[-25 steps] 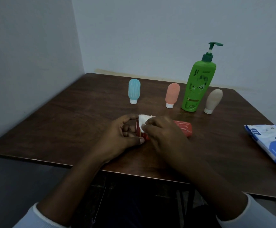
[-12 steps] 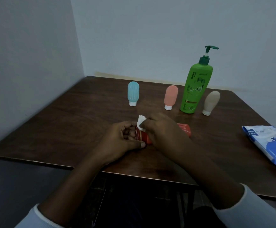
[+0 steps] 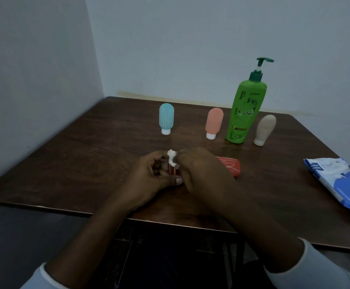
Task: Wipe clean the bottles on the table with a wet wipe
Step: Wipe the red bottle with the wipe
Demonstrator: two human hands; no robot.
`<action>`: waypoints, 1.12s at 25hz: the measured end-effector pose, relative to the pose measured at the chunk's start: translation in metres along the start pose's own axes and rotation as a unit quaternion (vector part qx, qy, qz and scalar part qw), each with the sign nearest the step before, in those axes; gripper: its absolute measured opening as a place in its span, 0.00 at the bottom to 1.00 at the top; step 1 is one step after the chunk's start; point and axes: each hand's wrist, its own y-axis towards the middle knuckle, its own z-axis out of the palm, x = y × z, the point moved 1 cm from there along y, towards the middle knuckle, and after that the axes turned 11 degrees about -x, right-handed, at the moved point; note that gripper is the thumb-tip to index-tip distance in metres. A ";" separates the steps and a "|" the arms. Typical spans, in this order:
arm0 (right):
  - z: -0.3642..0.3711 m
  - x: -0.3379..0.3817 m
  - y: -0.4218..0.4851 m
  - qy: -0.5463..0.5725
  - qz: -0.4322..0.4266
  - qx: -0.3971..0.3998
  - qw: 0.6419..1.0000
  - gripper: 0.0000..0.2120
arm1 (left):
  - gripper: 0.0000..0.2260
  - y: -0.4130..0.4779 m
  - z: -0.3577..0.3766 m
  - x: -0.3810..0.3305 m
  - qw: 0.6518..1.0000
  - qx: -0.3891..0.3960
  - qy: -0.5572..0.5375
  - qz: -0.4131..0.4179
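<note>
While the left hand point(image 3: 149, 176) pins the red plastic tube point(image 3: 229, 166) lying near the green pump bottle point(image 3: 244, 113), right-hand fingers point(image 3: 182, 161) pinch a crumpled white wipe point(image 3: 172, 157) at its cap — wiping underway; next, probably its body.

Red tube point(image 3: 230, 166) lying on wooden table point(image 3: 86, 163), cap end gripped by left hand point(image 3: 149, 178). White wipe point(image 3: 172, 157) pinched in right hand point(image 3: 203, 174), pressed against cap. Behind: blue bottle point(image 3: 166, 117), pink bottle point(image 3: 213, 123), green pump bottle point(image 3: 245, 109), beige bottle point(image 3: 264, 129).

Both forearms reach in low; left hand point(image 3: 149, 176) curled, thumb forward, right hand point(image 3: 201, 174) knuckles-up (fingers pinched tight) touching it.
</note>
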 end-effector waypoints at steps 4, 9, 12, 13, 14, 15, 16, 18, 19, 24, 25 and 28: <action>-0.013 -0.031 -0.011 -0.059 0.145 0.020 0.987 0.18 | 0.28 0.000 0.000 0.001 1.000 -0.009 0.017 -0.013; -0.034 -0.080 -0.030 -0.106 0.261 0.021 0.959 0.04 | 0.30 -0.002 0.002 -0.003 1.000 0.012 0.023 -0.011; -0.027 -0.058 -0.022 -0.092 0.227 0.030 0.969 0.08 | 0.31 -0.002 0.004 -0.004 0.999 0.015 0.039 -0.006; -0.022 -0.040 -0.017 -0.067 0.204 0.039 0.976 0.11 | 0.31 -0.002 0.004 -0.004 0.999 0.013 0.048 -0.002; -0.017 -0.021 -0.012 -0.040 0.179 0.048 0.982 0.14 | 0.30 -0.002 0.003 -0.004 0.998 0.009 0.056 0.002; -0.012 -0.005 -0.007 -0.019 0.151 0.052 0.987 0.18 | 0.28 -0.002 0.003 -0.003 0.998 0.003 0.062 0.005; -0.010 0.007 -0.005 -0.014 0.125 0.052 0.991 0.22 | 0.27 -0.003 0.003 -0.003 0.998 -0.003 0.066 0.007; -0.007 0.008 -0.003 -0.018 0.123 0.048 0.991 0.26 | 0.27 -0.004 0.003 -0.002 0.998 -0.008 0.069 0.006; -0.008 -0.003 -0.004 -0.021 0.144 0.052 0.988 0.26 | 0.28 -0.004 0.003 -0.001 0.998 -0.008 0.067 0.003; -0.028 -0.077 -0.031 -0.096 0.237 0.042 0.966 0.10 | 0.30 -0.004 0.005 -0.003 0.999 -0.001 0.048 0.002; -0.034 -0.085 -0.035 -0.103 0.258 0.048 0.959 0.08 | 0.30 -0.004 0.006 -0.005 0.999 -0.001 0.047 0.003; -0.036 -0.081 -0.035 -0.134 0.257 0.044 0.956 0.07 | 0.30 -0.004 0.006 -0.006 0.999 -0.006 0.053 0.005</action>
